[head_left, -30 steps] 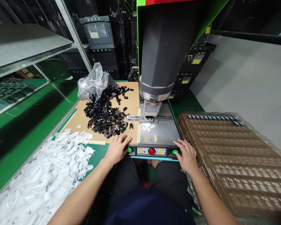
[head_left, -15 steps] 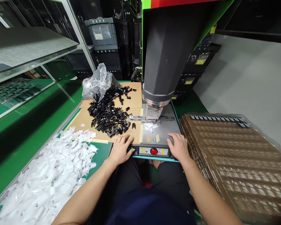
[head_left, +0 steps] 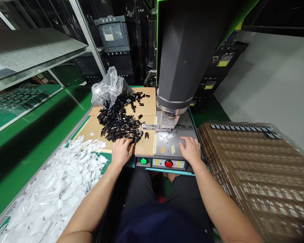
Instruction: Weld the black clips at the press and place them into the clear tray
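Left hand [head_left: 121,152] bends over black pieces [head_left: 119,126] left of centre — grip unclear; right hand [head_left: 192,148] arches palm-down, right of centre — unclenched.

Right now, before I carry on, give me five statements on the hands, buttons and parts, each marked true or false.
1. The left hand is at the near edge of the black pile. True.
2. The right hand is pressing the red button. False: the right hand is over the plate, clear of the red button.
3. The green button is uncovered. True.
4. The white pile lies right of the plate. False: the white pile is on its left.
5. The top tray has pieces in its far row. True.
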Demonstrator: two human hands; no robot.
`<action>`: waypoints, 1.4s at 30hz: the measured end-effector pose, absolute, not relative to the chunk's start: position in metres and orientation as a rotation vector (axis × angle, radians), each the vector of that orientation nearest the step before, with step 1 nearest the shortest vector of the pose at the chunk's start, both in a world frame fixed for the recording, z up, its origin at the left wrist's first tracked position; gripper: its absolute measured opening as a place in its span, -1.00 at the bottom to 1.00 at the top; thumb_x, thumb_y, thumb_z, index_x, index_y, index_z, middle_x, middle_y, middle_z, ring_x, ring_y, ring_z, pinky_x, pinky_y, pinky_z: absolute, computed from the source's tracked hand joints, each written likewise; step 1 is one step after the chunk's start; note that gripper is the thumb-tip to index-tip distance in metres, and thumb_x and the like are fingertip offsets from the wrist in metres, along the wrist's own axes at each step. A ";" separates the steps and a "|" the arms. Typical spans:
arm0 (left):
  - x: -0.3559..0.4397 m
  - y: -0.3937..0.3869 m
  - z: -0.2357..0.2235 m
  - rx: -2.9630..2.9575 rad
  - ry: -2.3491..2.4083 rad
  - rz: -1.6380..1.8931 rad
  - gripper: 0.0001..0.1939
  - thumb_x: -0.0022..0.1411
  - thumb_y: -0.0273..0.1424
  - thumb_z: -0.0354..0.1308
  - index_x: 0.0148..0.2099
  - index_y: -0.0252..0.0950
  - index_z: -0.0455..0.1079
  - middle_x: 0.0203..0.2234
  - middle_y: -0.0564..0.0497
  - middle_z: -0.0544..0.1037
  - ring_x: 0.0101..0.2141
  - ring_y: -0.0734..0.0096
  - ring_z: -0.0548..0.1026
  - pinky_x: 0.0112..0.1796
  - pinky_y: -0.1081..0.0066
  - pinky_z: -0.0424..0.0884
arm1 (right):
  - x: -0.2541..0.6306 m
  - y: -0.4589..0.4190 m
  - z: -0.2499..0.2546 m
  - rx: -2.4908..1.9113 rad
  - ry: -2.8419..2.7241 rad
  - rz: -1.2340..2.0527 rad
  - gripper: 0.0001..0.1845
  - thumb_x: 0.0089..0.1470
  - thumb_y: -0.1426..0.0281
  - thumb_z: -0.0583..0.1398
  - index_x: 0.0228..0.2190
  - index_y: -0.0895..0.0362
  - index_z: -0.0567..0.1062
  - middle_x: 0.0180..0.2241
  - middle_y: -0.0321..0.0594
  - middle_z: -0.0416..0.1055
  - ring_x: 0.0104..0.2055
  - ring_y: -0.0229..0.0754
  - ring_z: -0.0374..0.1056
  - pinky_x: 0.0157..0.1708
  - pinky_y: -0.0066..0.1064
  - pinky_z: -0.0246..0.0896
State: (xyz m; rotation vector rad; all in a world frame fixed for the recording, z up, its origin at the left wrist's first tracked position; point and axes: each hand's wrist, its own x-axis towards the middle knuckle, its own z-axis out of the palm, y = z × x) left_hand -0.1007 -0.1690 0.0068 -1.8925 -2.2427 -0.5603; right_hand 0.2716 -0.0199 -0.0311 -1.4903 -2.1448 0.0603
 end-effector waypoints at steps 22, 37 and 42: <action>-0.111 -0.157 0.010 -1.817 -2.298 -0.552 -0.67 0.52 -0.13 0.11 0.11 -0.15 0.59 0.01 -0.15 0.59 0.00 0.00 0.46 -0.05 0.10 0.32 | 0.270 -0.024 -0.029 -1.478 -2.152 0.002 -0.68 0.32 0.27 0.14 0.00 0.04 0.59 0.03 -0.03 0.55 0.06 0.18 0.31 -0.03 -0.03 0.17; -0.120 -0.133 0.010 -1.857 -2.338 -0.510 -0.68 0.52 -0.14 0.10 -0.07 -0.14 0.64 -0.05 -0.15 0.57 -0.01 -0.01 0.44 -0.08 0.10 0.33 | 0.270 -0.024 -0.029 -1.501 -2.172 0.008 -0.70 0.33 0.28 0.15 0.00 0.03 0.59 0.04 -0.04 0.55 0.06 0.16 0.31 -0.02 -0.05 0.16; -0.115 -0.132 0.012 -1.859 -2.331 -0.625 -0.70 0.51 -0.14 0.11 0.00 -0.14 0.62 -0.03 -0.15 0.57 0.01 0.03 0.45 -0.02 0.11 0.35 | 0.270 -0.024 -0.030 -1.499 -2.166 0.009 -0.69 0.33 0.28 0.15 0.00 0.04 0.59 0.05 -0.04 0.55 0.06 0.17 0.32 -0.01 -0.04 0.16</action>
